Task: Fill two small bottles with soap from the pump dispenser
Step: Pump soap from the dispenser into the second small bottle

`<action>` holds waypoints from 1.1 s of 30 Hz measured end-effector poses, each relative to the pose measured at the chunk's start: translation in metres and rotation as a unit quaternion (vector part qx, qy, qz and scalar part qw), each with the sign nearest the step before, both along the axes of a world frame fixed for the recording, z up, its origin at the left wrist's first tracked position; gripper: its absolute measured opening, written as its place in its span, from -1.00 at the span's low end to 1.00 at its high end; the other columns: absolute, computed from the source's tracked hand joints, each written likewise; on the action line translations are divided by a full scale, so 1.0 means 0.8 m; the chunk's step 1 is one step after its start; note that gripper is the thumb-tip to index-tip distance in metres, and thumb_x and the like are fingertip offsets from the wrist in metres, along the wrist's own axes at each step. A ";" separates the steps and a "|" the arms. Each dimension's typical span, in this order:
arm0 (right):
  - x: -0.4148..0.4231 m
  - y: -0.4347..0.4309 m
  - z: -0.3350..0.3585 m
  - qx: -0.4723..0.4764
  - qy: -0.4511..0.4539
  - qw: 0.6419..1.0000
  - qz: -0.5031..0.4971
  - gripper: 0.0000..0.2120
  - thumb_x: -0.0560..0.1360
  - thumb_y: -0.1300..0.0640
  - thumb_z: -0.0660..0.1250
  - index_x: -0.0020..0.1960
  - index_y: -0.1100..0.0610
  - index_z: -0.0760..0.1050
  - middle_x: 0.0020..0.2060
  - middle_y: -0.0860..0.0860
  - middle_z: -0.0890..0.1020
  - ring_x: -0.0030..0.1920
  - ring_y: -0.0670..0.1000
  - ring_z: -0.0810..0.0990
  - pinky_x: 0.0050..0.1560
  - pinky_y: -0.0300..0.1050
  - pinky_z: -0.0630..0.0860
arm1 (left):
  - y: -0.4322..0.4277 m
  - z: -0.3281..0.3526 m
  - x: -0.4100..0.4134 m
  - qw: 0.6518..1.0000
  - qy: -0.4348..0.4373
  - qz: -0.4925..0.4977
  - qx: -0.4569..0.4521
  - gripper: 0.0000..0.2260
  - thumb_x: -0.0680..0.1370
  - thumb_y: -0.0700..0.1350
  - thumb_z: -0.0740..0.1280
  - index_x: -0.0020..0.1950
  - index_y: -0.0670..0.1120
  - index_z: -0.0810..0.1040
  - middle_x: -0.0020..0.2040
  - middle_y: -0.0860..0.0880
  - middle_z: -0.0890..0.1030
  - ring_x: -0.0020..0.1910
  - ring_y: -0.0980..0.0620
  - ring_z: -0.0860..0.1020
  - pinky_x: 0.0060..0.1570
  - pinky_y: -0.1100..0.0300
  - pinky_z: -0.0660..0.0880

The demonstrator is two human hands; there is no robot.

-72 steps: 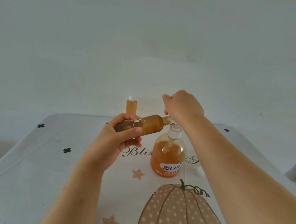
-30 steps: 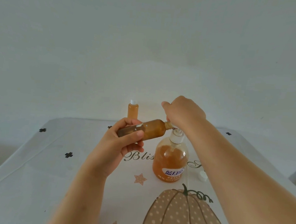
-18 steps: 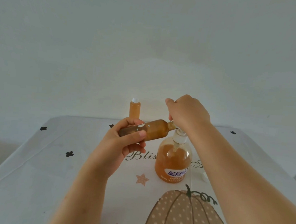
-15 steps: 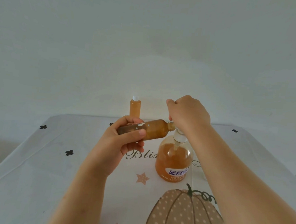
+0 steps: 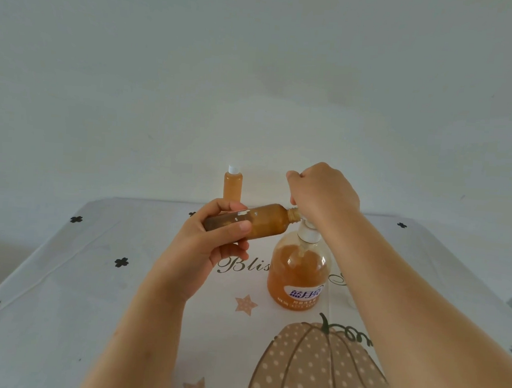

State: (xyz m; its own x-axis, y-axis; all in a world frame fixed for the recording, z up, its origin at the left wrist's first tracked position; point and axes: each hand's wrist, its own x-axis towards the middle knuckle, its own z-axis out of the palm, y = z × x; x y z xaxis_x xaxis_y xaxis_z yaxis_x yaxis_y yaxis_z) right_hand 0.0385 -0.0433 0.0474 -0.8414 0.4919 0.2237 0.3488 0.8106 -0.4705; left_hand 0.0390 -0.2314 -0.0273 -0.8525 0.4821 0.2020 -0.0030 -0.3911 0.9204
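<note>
Over pumpkin-print tablecloth (image 5: 60,286): holding open small bottle (image 5: 265,221) in left hand (image 5: 212,242), fingers (image 5: 232,206) wrapping its body, neck meeting nozzle; pressing pump dispenser (image 5: 299,275) with right hand (image 5: 324,195), curling over its head. Standing at far edge, seemingly full: capped bottle (image 5: 233,186). Probably finishing second filling; capping left to do.

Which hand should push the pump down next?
Probably the right hand: it sits curled over the pump dispenser top, while the left hand is busy holding the small bottle sideways, neck at the pump.
</note>
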 end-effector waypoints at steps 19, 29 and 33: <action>0.004 -0.002 0.012 0.008 -0.008 1.000 0.017 -0.63 0.60 0.00 0.14 -0.07 0.16 0.65 -0.25 0.06 0.68 -0.31 0.06 0.57 -0.25 -0.12 0.46 | 0.001 0.002 0.003 1.000 -0.002 -0.021 0.018 -0.63 0.23 -0.17 0.55 0.00 -0.12 0.61 -0.18 -0.12 0.60 -0.29 -0.06 0.59 -0.26 0.13 0.59; -0.006 0.003 -0.006 0.012 0.005 1.000 0.004 -0.63 0.61 0.00 0.13 -0.07 0.17 0.65 -0.28 0.05 0.64 -0.33 0.06 0.54 -0.34 -0.15 0.39 | -0.002 0.000 -0.006 1.000 0.005 -0.008 -0.012 -0.63 0.21 -0.18 0.56 -0.01 -0.13 0.61 -0.18 -0.12 0.58 -0.29 -0.08 0.58 -0.26 0.14 0.58; -0.004 0.001 -0.006 0.005 0.006 1.000 0.004 -0.62 0.62 0.00 0.13 -0.08 0.17 0.65 -0.30 0.05 0.64 -0.33 0.05 0.54 -0.34 -0.16 0.38 | -0.002 -0.002 -0.003 1.000 0.001 -0.011 -0.008 -0.63 0.22 -0.18 0.56 -0.01 -0.12 0.61 -0.20 -0.13 0.58 -0.29 -0.08 0.58 -0.27 0.13 0.58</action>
State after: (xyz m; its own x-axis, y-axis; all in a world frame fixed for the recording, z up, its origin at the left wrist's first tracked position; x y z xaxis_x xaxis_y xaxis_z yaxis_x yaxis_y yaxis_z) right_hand 0.0353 -0.0425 0.0428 -0.8425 0.4826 0.2395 0.3363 0.8184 -0.4660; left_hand 0.0362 -0.2334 -0.0286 -0.8410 0.5045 0.1956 -0.0101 -0.3762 0.9265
